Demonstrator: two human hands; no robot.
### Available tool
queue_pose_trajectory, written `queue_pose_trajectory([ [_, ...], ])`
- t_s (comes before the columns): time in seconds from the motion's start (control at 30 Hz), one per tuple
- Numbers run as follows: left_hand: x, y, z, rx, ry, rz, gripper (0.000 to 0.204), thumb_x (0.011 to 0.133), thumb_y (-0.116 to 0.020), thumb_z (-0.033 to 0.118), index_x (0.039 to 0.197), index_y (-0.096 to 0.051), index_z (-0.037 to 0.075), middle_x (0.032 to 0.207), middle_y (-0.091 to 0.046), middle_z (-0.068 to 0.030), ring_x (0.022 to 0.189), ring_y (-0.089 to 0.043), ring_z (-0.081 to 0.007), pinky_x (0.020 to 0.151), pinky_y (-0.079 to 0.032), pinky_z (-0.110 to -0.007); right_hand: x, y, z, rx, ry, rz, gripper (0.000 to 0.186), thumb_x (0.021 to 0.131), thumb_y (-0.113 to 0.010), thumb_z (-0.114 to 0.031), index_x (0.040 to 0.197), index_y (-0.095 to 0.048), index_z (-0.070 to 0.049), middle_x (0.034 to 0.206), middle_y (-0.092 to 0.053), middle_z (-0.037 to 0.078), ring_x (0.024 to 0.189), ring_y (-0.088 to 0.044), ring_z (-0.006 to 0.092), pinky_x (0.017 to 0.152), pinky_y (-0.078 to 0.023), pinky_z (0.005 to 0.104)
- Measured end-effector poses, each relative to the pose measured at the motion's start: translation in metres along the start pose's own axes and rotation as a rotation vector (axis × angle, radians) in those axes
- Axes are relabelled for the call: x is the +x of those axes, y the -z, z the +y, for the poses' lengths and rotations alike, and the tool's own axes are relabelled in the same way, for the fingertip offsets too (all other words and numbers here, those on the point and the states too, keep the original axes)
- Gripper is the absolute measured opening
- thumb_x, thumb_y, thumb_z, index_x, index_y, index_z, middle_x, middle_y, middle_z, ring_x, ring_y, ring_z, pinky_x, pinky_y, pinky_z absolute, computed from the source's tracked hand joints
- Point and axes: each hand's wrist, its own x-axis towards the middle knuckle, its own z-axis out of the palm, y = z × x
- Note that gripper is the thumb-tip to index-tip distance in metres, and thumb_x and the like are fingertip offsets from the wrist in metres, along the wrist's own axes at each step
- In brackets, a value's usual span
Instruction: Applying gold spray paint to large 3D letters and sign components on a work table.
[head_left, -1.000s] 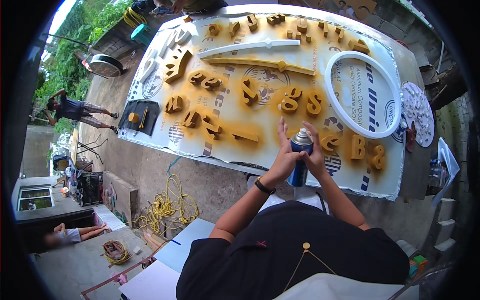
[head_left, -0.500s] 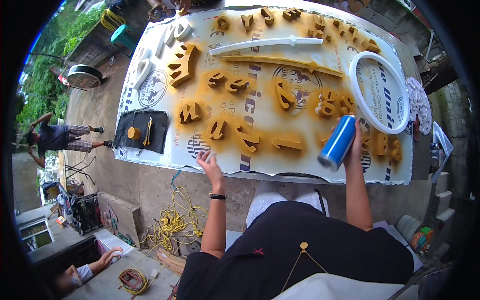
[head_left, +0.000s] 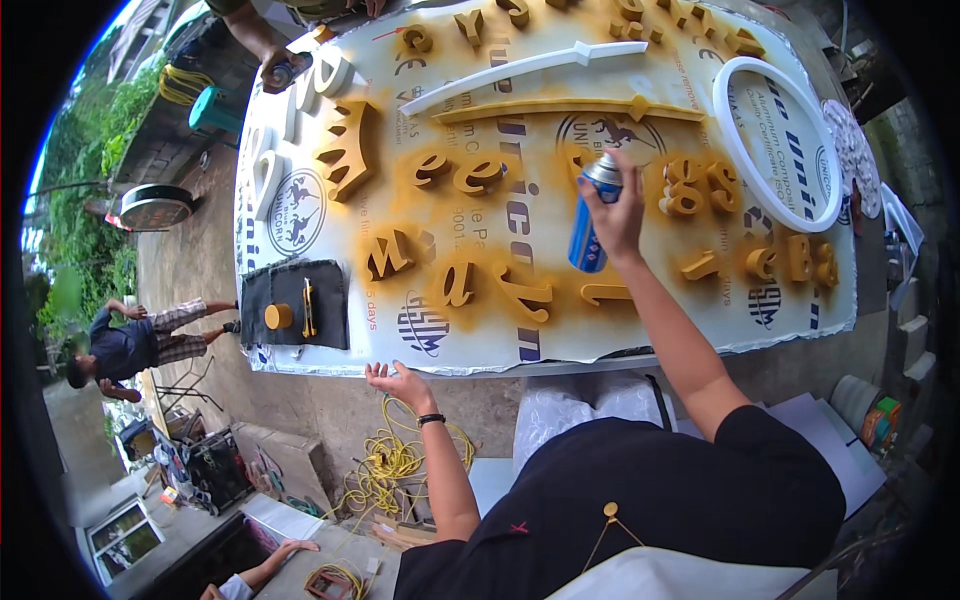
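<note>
My right hand (head_left: 620, 215) grips a blue spray can (head_left: 585, 247) upright over the middle of the board (head_left: 390, 145), with a finger at its top. Below the board's near edge, my left hand (head_left: 395, 382) has its fingers loosely spread and nothing in them. Gold-coated cut-out letters (head_left: 455, 286) sit amid gold overspray around the can, along with a gold crown shape (head_left: 345, 150) and a long gold bar (head_left: 560, 109). A white bar (head_left: 520, 66), white letters (head_left: 267, 182) and a white oval ring (head_left: 724, 120) also lie there. A black cloth (head_left: 295, 338) holds a yellow cap and a yellow knife.
A co-worker's hand (head_left: 275, 62) holds a can at the far left corner. Another person (head_left: 125, 345) is at the left, and a person's arm (head_left: 270, 565) shows below. Tangled yellow cord (head_left: 395, 465) lies on the floor. A round white piece (head_left: 855, 165) is right of the board.
My right hand has raised the can and turned it top-up, moving it leftward. My left hand left the can and dropped to the near edge. The co-worker's hand has come over the far left corner.
</note>
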Motion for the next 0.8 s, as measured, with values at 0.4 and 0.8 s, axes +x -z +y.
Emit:
queue_pose_trajectory([
  [0.4, 0.080, -0.009, -0.081, 0.312, -0.379, -0.054, 0.068, 0.084, -0.053, 0.030, 0.138, -0.022, 0.000, 0.137, -0.027, -0.0203, 0.131, -0.024, -0.0361, 0.111, -0.019, -0.052, 0.017, -0.133, 0.012, -0.418, -0.146, -0.031, 0.048, 0.079, -0.069, -0.036, 0.122, -0.050, -0.024, 0.107, -0.053, 0.011, 0.078, -0.064, 0.0341, 0.062, -0.053, 0.0438],
  [0.8, 0.095, -0.014, -0.089, 0.270, -0.386, -0.185, 0.071, 0.088, -0.047, 0.043, 0.138, -0.023, -0.001, 0.139, -0.026, -0.0215, 0.132, -0.023, -0.0378, 0.110, -0.019, -0.054, 0.021, -0.166, 0.001, -0.449, -0.092, -0.013, 0.047, 0.080, -0.069, -0.038, 0.121, -0.050, -0.024, 0.106, -0.054, 0.009, 0.082, -0.064, 0.0323, 0.066, -0.053, 0.0433],
])
